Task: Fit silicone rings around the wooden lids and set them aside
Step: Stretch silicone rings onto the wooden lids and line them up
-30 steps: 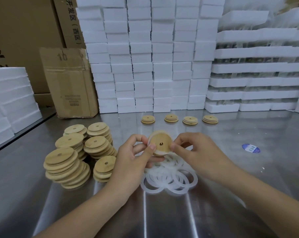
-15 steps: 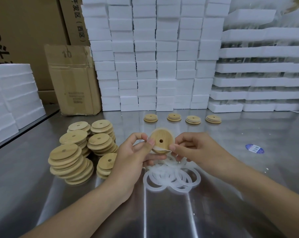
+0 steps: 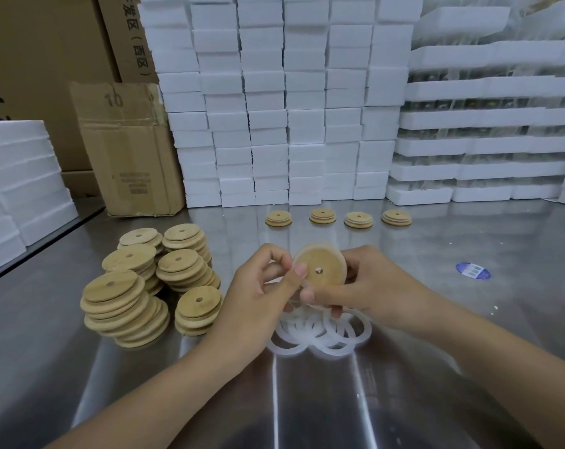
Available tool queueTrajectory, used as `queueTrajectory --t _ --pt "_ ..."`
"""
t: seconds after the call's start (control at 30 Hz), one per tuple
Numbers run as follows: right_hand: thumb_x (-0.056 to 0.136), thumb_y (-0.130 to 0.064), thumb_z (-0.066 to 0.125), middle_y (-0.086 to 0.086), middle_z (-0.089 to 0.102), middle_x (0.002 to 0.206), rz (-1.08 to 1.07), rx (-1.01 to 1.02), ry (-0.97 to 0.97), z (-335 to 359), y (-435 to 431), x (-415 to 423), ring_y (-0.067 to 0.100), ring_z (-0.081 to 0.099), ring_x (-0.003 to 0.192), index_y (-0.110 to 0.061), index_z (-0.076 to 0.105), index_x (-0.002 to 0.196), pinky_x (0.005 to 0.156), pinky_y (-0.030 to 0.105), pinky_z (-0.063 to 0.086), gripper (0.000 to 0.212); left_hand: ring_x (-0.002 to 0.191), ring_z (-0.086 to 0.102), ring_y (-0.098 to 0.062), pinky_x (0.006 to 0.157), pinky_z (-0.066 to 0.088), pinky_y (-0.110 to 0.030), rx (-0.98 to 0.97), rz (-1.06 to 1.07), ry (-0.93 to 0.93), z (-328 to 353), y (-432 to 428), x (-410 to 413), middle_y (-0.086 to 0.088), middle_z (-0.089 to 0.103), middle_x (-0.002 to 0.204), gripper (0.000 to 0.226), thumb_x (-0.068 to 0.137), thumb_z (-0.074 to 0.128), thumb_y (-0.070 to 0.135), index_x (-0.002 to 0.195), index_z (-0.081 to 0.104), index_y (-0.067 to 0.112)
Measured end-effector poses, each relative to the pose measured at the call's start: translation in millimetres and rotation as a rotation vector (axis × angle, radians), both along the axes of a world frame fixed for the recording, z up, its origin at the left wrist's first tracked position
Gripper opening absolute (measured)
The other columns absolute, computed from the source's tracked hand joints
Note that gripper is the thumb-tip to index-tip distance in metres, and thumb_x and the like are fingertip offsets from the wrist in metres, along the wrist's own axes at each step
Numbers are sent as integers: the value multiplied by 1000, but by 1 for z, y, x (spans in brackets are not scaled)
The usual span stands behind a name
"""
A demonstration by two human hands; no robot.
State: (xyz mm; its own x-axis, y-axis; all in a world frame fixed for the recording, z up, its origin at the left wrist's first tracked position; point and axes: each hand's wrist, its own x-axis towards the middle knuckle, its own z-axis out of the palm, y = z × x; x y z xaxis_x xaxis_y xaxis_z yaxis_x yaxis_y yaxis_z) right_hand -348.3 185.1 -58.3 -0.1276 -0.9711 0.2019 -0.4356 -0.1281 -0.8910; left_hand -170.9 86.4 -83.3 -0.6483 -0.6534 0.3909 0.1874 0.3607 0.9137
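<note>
While hands (image 3: 258, 286) (image 3: 372, 283) grip lid (image 3: 326, 264), rings (image 3: 286, 351) lie below.

Lid stacks (image 3: 145, 286) crowd the left of the bench (image 3: 469, 319), and loose rings (image 3: 320, 335) lie near centre. Four lids (image 3: 338, 218) line the far edge before foam blocks (image 3: 274, 108). The right side lies open but for a blue sticker (image 3: 472, 270).

"10" on small carton (image 3: 125, 147) left of centre, "(西区)" running down tall carton (image 3: 125, 34) upper left, blue sticker (image 3: 472, 270) on table (image 3: 488, 322) at right, print unreadable
</note>
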Motion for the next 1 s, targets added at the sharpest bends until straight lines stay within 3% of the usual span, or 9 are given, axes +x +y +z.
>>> queueTrajectory --t 0.07,0.13,0.33,0.53,0.67,0.8,0.93,1.0 --pt "85 -36 86 13 77 82 -9 -8 -25 3 2 0 16 69 68 -14 81 90 60 23 56 23 81 80 -21 67 56 -24 -8 13 -45 0 0 0 -2 80 89 29 100 65 40 93 63 12" --pt "92 -42 77 15 71 72 -66 3 -39 6 3 -1 14 65 61 -11 81 88 58 20 51 31 84 81 -27 66 53 -23 26 -5 -78 1 0 2 -2 79 93 28 101 62 40 89 67 15" --pt "101 -41 63 5 57 63 -164 -4 -195 10 3 2 14 52 56 -8 73 80 53 23 44 40 81 77 -23 65 46 -25 164 -102 -113 11 3 5 -5 76 94 31 109 58 23 80 69 23" --pt "98 -47 64 3 38 65 -292 -60 -556 11 -5 10 12 29 53 -11 59 87 58 28 28 38 92 70 -15 65 48 -19 195 -199 -83 17 12 -1 6 67 82 32 105 61 30 74 67 31" --pt "100 -46 62 1 47 62 -272 -80 -340 5 -4 10 12 40 55 -12 65 78 52 21 35 41 82 70 -14 66 45 -25 145 -78 -112 6 11 0 3 71 89 31 109 59 27 81 70 24" --pt "101 -46 63 4 56 68 -212 -87 -219 -3 -3 9 11 51 59 -1 68 81 53 18 43 49 67 67 -14 59 46 -24 135 3 -112 0 9 0 1 69 77 35 110 58 28 81 71 15" --pt "102 -48 62 -2 64 68 -181 -159 -101 -11 -5 14 8 58 61 -20 71 76 56 15 46 39 62 66 -14 62 51 -20 70 21 -152 -2 9 1 -3 74 71 31 106 65 28 82 79 16" --pt "101 -49 64 -3 64 69 -163 -173 -97 -13 -5 14 8 59 61 -22 72 77 56 15 46 37 62 66 -14 62 51 -19 94 26 -140 -3 8 2 -6 76 72 31 106 66 28 81 80 15"
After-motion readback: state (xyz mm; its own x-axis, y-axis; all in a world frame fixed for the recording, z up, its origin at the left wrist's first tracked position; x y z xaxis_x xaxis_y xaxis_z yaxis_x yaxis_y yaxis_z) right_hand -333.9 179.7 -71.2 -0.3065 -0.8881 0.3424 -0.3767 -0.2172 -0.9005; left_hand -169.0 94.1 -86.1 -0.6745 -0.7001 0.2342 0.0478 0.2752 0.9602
